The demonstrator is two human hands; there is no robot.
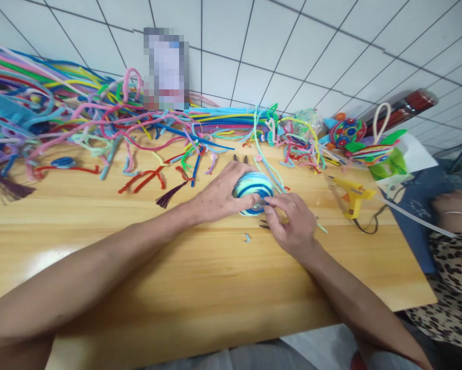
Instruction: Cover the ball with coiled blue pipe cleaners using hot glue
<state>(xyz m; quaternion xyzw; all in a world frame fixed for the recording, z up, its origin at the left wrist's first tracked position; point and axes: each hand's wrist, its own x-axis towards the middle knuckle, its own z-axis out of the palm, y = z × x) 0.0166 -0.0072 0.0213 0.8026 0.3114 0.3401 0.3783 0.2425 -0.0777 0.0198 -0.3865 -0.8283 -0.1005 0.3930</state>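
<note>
A round coil of blue, light blue and pale green pipe cleaners (253, 186) lies on the wooden table (184, 267) near its middle. My left hand (219, 198) grips the coil's left side with curled fingers. Pressed against the coil's lower right edge, my right hand (292, 223) pinches a small metal tool whose dark handles stick out to the left under the hand. A light blue pipe cleaner strand (267, 159) runs from the coil up towards the back of the table.
A big tangle of coloured pipe cleaners (61, 113) covers the back of the table. A yellow glue gun (352, 196) with a black cord lies right of my hands. Finished colourful pieces (364, 141) sit at the back right. Another person's arm (454, 210) rests at the right edge.
</note>
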